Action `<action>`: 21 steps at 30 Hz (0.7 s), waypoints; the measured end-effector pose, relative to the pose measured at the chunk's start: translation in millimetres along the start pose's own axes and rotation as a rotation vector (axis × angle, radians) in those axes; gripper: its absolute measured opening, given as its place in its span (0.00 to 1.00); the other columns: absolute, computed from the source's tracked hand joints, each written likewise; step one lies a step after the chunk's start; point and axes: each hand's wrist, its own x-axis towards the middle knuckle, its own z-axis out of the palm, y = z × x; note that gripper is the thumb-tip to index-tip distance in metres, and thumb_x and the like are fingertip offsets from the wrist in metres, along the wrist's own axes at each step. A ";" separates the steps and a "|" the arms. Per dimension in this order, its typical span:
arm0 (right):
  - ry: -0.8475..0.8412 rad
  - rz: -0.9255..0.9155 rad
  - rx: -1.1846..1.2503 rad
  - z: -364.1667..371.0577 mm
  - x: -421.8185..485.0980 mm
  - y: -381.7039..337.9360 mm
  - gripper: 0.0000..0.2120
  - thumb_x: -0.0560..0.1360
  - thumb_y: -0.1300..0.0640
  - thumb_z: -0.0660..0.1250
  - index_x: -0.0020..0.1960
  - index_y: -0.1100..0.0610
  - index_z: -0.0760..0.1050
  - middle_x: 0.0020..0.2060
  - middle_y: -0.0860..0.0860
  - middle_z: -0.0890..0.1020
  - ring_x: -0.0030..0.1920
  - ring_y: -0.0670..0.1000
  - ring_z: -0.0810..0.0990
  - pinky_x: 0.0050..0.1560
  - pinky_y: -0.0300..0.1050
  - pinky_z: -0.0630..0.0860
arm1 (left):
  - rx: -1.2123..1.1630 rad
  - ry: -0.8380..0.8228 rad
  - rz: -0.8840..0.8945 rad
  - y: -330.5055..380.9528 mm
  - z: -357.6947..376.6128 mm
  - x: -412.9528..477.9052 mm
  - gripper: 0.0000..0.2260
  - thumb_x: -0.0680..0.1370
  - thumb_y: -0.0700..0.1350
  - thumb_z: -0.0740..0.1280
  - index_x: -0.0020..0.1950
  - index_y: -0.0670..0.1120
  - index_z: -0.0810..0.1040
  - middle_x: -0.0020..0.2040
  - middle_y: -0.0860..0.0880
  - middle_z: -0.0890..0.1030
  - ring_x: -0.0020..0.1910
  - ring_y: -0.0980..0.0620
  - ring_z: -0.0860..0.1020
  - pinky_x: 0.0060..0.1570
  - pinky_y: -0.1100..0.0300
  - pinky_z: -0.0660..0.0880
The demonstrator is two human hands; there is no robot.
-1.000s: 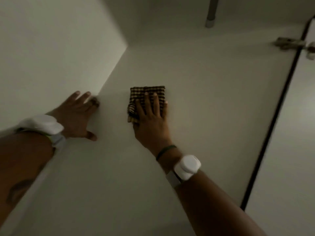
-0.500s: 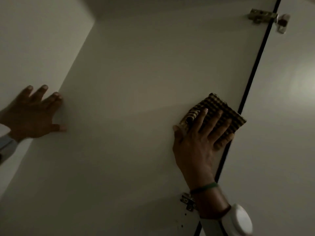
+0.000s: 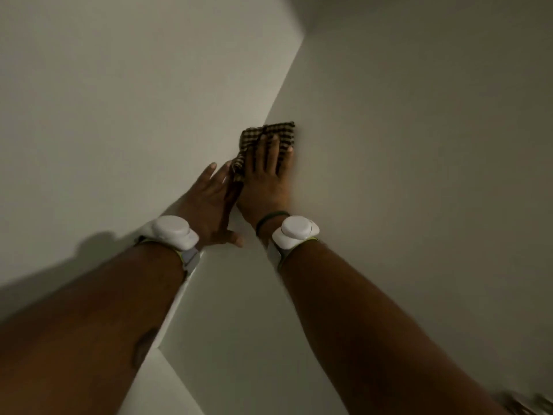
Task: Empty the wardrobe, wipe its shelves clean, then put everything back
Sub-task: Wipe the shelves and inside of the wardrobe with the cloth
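Your brown checked cloth [image 3: 279,134] has swept back left into the corner of the pale wardrobe panel [image 3: 404,175], pressed under your flat right hand [image 3: 266,181], left hand [image 3: 206,205] braced flat alongside, neither grip clenched; mid-wipe, next follow the seam.

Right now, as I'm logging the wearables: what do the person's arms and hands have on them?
No sleeves; both forearms are bare. The left wrist device and right wrist device are rounded white pucks on pale straps edged yellow-green. A thin dark green band circles the right wrist. The left forearm bears a dark mark.
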 end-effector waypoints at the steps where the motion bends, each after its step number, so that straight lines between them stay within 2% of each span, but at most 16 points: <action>1: -0.007 0.014 -0.003 0.1 -0.2 -2.4 0.31 0.81 0.48 0.47 0.81 0.59 0.52 0.80 0.63 0.51 0.79 0.69 0.43 0.75 0.72 0.37 | 0.002 -0.007 -0.006 -0.3 -0.4 -0.8 0.64 0.59 0.84 0.58 0.81 0.41 0.55 0.81 0.40 0.56 0.81 0.41 0.46 0.79 0.42 0.44; 4: -0.019 -0.047 -0.003 -8.8 -17.1 13.6 0.31 0.80 0.51 0.48 0.82 0.57 0.54 0.81 0.61 0.49 0.80 0.67 0.42 0.75 0.70 0.34 | 0.032 -0.026 0.001 -1.4 1.6 -3.3 0.61 0.61 0.84 0.53 0.81 0.41 0.57 0.81 0.41 0.58 0.81 0.42 0.45 0.79 0.43 0.42; 7: 0.015 0.026 0.035 -32.7 -63.7 54.9 0.31 0.80 0.49 0.53 0.81 0.56 0.56 0.81 0.59 0.50 0.80 0.65 0.42 0.75 0.70 0.37 | 0.093 -0.014 -0.033 -5.0 4.0 -10.2 0.58 0.66 0.83 0.47 0.82 0.41 0.55 0.81 0.43 0.55 0.77 0.46 0.28 0.77 0.45 0.33; 8: 0.039 0.070 0.047 -44.2 -88.4 71.1 0.31 0.80 0.48 0.54 0.81 0.55 0.57 0.81 0.59 0.51 0.80 0.65 0.43 0.75 0.70 0.39 | 0.098 0.011 -0.025 -3.4 5.6 -12.5 0.57 0.67 0.82 0.48 0.81 0.41 0.57 0.81 0.42 0.58 0.76 0.47 0.28 0.77 0.44 0.34; 10: 0.067 0.154 0.044 -70.4 -152.5 105.8 0.31 0.80 0.46 0.56 0.81 0.55 0.57 0.81 0.58 0.52 0.80 0.64 0.44 0.75 0.69 0.43 | 0.002 0.043 -0.036 5.6 9.7 -15.9 0.53 0.67 0.78 0.54 0.77 0.38 0.66 0.77 0.39 0.66 0.80 0.46 0.39 0.78 0.43 0.40; 12: 0.049 0.261 -0.031 -94.1 -220.9 141.0 0.33 0.80 0.45 0.57 0.82 0.54 0.55 0.81 0.58 0.50 0.80 0.64 0.43 0.76 0.69 0.44 | -0.021 0.048 -0.095 4.4 26.8 -14.9 0.51 0.66 0.74 0.58 0.73 0.34 0.71 0.76 0.35 0.67 0.80 0.38 0.52 0.78 0.39 0.45; 14: 0.023 0.409 -0.138 -117.9 -284.1 178.4 0.34 0.82 0.41 0.55 0.82 0.53 0.50 0.82 0.58 0.47 0.80 0.64 0.41 0.76 0.70 0.45 | -0.104 -0.059 -0.099 11.6 39.1 -10.1 0.51 0.66 0.73 0.56 0.70 0.31 0.72 0.76 0.35 0.66 0.78 0.32 0.57 0.76 0.33 0.52; 16: -0.007 0.536 -0.218 -136.5 -329.9 212.3 0.37 0.82 0.38 0.55 0.83 0.55 0.47 0.81 0.59 0.44 0.80 0.65 0.39 0.76 0.71 0.44 | -0.103 -0.155 -0.085 10.9 67.2 -2.6 0.48 0.67 0.72 0.58 0.67 0.32 0.76 0.74 0.34 0.69 0.73 0.29 0.64 0.74 0.32 0.56; 17: -0.030 0.560 -0.244 -141.0 -342.1 220.7 0.38 0.82 0.37 0.54 0.83 0.55 0.45 0.81 0.60 0.43 0.80 0.65 0.38 0.76 0.71 0.44 | -0.119 -0.196 -0.090 11.7 78.3 -2.9 0.50 0.64 0.74 0.62 0.68 0.33 0.75 0.75 0.35 0.68 0.74 0.30 0.64 0.75 0.33 0.55; 19: -0.057 0.548 -0.256 -137.0 -346.1 223.8 0.39 0.82 0.35 0.51 0.82 0.57 0.43 0.81 0.61 0.41 0.79 0.65 0.37 0.75 0.72 0.44 | -0.088 -0.267 -0.118 20.2 64.4 -10.1 0.59 0.59 0.78 0.67 0.75 0.35 0.67 0.80 0.38 0.60 0.79 0.34 0.56 0.77 0.35 0.49; 20: -0.068 0.552 -0.249 -133.7 -341.3 219.0 0.41 0.81 0.33 0.49 0.82 0.57 0.42 0.80 0.62 0.40 0.79 0.66 0.36 0.75 0.73 0.44 | -0.067 -0.239 -0.127 28.3 52.2 -16.5 0.58 0.60 0.76 0.68 0.76 0.35 0.66 0.79 0.37 0.61 0.79 0.34 0.53 0.77 0.36 0.44; 21: -0.073 0.558 -0.226 -129.0 -334.4 210.2 0.43 0.80 0.31 0.48 0.82 0.58 0.41 0.80 0.63 0.39 0.79 0.67 0.36 0.75 0.73 0.44 | -0.041 -0.167 -0.129 33.1 46.9 -22.3 0.54 0.63 0.75 0.65 0.75 0.35 0.67 0.77 0.36 0.65 0.79 0.32 0.54 0.76 0.37 0.40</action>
